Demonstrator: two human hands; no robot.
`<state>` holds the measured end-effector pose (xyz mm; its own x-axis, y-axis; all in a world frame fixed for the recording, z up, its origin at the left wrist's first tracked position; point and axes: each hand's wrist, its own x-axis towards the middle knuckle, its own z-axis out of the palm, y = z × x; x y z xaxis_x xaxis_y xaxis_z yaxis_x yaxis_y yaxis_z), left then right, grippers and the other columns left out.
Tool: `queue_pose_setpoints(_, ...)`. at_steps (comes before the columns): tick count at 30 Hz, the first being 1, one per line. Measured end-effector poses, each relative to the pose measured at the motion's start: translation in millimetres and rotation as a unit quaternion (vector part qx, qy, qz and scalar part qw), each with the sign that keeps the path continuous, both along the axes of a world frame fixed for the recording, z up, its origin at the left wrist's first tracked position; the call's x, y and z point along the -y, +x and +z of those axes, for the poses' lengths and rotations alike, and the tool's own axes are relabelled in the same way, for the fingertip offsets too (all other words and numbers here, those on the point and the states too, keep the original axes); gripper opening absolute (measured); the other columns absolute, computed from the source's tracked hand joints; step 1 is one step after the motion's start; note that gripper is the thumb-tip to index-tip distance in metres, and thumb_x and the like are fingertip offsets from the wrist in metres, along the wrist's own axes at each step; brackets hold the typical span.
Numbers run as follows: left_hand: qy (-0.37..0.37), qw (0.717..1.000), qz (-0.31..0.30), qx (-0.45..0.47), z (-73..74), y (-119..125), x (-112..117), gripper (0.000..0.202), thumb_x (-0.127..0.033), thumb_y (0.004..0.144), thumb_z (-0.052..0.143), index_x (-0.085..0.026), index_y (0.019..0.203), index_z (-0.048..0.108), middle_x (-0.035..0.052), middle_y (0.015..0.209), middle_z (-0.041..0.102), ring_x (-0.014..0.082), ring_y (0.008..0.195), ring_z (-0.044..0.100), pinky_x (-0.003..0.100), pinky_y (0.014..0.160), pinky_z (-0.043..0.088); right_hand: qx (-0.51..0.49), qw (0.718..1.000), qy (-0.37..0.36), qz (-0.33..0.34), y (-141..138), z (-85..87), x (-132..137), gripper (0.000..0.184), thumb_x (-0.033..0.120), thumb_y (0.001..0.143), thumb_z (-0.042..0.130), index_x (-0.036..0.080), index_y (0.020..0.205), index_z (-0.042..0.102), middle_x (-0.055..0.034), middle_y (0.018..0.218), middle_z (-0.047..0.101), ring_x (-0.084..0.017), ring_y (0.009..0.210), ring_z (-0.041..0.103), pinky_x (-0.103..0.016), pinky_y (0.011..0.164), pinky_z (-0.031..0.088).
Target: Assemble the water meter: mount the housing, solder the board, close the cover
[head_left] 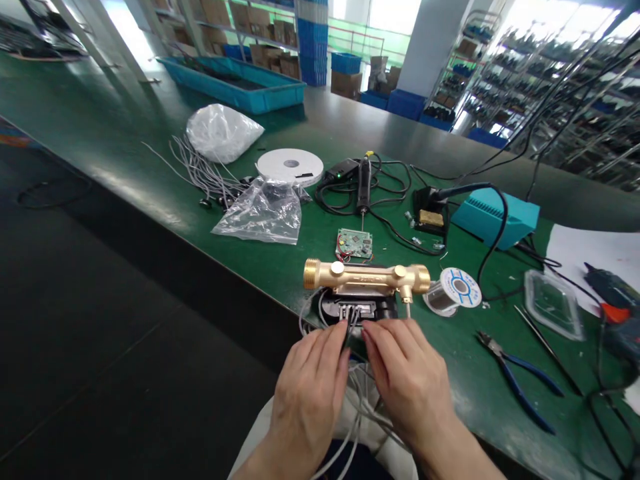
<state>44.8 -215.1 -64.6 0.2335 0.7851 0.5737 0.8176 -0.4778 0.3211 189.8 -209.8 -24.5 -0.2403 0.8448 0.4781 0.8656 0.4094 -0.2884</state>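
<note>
Left hand: the left hand sits at the front edge of the counter, its fingers closed in a pinch on the dark leads.

Right hand: the right hand sits just beside the left, its fingers clenched at the pin connector; the exact grip is hard to make out.

Main piece: a brass flow-meter body lies lengthwise on the counter, just beyond both hands, with a black plastic housing against its near side.

Cables: grey cables loop from the housing down past the hands, over the person's lap.

Nearby: a green circuit board lies just beyond the brass; a spool of solder wire sits to its right.

Tools: a teal soldering station, an iron stand, an electric screwdriver, blue-handled pliers and tweezers.

Further along: a white disc, clear plastic bags and a bundle of grey wires.

Writing: the lettering on the brass and the spool label is too small to read.
</note>
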Motion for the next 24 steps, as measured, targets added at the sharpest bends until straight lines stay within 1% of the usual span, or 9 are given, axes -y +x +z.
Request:
queue_pose_setpoints(2,-0.024,0.999,-0.009,0.038,-0.6,1.5,0.0,0.035,-0.017,0.088,0.050,-0.011,0.123,0.048,0.0092,0.101,0.067,0.0203,0.090,0.061,0.035,0.079,0.053,-0.118,0.986,-0.115,-0.031,-5.0,-10.1,3.5,0.025,0.019,0.091,0.043,0.013,0.099,0.067,-0.0087,0.083,0.070,-0.017,0.072,0.064,-0.027,0.069,0.049)
queue_pose_setpoints(3,-0.030,0.998,-0.016,0.051,-0.7,2.4,0.1,0.036,-0.019,0.089,0.050,-0.011,0.123,0.047,0.0089,0.100,0.067,0.0196,0.088,0.062,0.034,0.078,0.053,-0.180,0.966,-0.181,-0.044,-7.1,-13.5,2.7,0.026,0.022,0.092,0.043,0.014,0.099,0.067,-0.0078,0.081,0.070,-0.016,0.069,0.064,-0.025,0.065,0.049)
queue_pose_setpoints(4,-0.031,0.998,-0.021,0.058,-0.8,3.1,0.2,0.035,-0.020,0.089,0.050,-0.011,0.123,0.047,0.0090,0.099,0.067,0.0192,0.088,0.062,0.033,0.077,0.053,-0.245,0.935,-0.250,-0.053,-8.7,-16.1,0.7,0.027,0.026,0.092,0.043,0.014,0.099,0.067,-0.0063,0.076,0.070,-0.015,0.064,0.064,-0.023,0.060,0.048)
queue_pose_setpoints(6,-0.021,0.998,-0.029,0.057,-0.9,3.9,0.3,0.032,-0.019,0.090,0.048,-0.009,0.120,0.049,0.0100,0.098,0.067,0.0191,0.087,0.062,0.033,0.076,0.053,-0.371,0.851,-0.365,-0.063,-10.9,-19.6,-4.7,0.031,0.036,0.090,0.046,0.014,0.093,0.067,-0.0014,0.059,0.064,-0.011,0.047,0.056,-0.019,0.045,0.041)
queue_pose_setpoints(8,-0.005,0.998,-0.042,0.047,-1.2,3.6,-0.1,0.030,-0.015,0.090,0.046,-0.007,0.118,0.051,0.0111,0.099,0.066,0.0193,0.088,0.061,0.033,0.077,0.053,-0.473,0.772,-0.418,-0.075,-11.9,-21.7,-9.4,0.036,0.044,0.085,0.051,0.012,0.088,0.066,0.0036,0.047,0.054,-0.006,0.034,0.042,-0.016,0.035,0.030)
queue_pose_setpoints(10,0.007,0.998,-0.054,0.036,-1.8,2.5,-1.2,0.030,-0.010,0.089,0.045,-0.006,0.118,0.052,0.0123,0.102,0.064,0.0205,0.093,0.059,0.034,0.081,0.052,-0.531,0.728,-0.424,-0.086,-12.1,-23.0,-11.8,0.038,0.048,0.079,0.057,0.010,0.085,0.064,0.0053,0.044,0.052,-0.003,0.030,0.034,-0.015,0.032,0.025)
queue_pose_setpoints(16,0.017,0.997,-0.077,0.028,-7.5,2.0,-2.3,0.036,-0.007,0.087,0.044,-0.007,0.123,0.049,0.0151,0.113,0.057,0.0219,0.107,0.054,0.035,0.090,0.050,-0.574,0.698,-0.421,-0.078,-10.9,-22.6,-12.9,0.039,0.052,0.076,0.060,0.013,0.076,0.060,0.0052,0.043,0.053,-0.003,0.029,0.035,-0.015,0.032,0.024)
queue_pose_setpoints(21,0.004,0.999,-0.042,-0.020,-12.2,4.3,-1.4,0.039,-0.020,0.092,0.040,-0.007,0.128,0.045,0.0176,0.118,0.053,0.0224,0.106,0.054,0.034,0.085,0.054,-0.557,0.704,-0.433,-0.083,-8.4,-21.2,-13.8,0.037,0.050,0.077,0.058,0.014,0.072,0.057,0.0056,0.044,0.052,-0.003,0.030,0.035,-0.015,0.033,0.025)
queue_pose_setpoints(24,0.007,0.996,-0.053,-0.065,-12.5,3.6,-3.9,0.040,-0.024,0.094,0.036,-0.005,0.127,0.045,0.0186,0.125,0.052,0.0230,0.111,0.053,0.034,0.088,0.052,-0.546,0.709,-0.438,-0.091,-5.5,-20.7,-13.5,0.034,0.048,0.078,0.057,0.015,0.070,0.055,0.0059,0.044,0.052,-0.003,0.031,0.036,-0.015,0.033,0.026)
